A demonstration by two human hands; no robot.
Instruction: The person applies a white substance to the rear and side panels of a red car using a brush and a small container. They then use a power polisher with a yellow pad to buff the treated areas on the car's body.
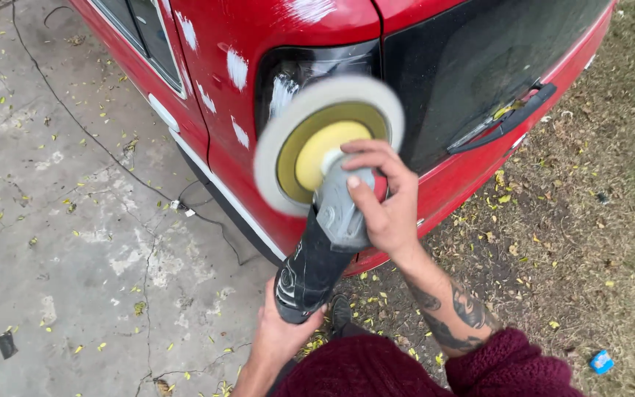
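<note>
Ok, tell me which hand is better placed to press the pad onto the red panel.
Probably the right hand: it grips the polisher head behind the pad. The left hand holds the rear handle.

Polisher (pixel 317 242): black body tilted upward, grey head, held off the ground before a red car. Its round white pad (pixel 328 140) with yellow backing faces the camera, blurred.
</note>
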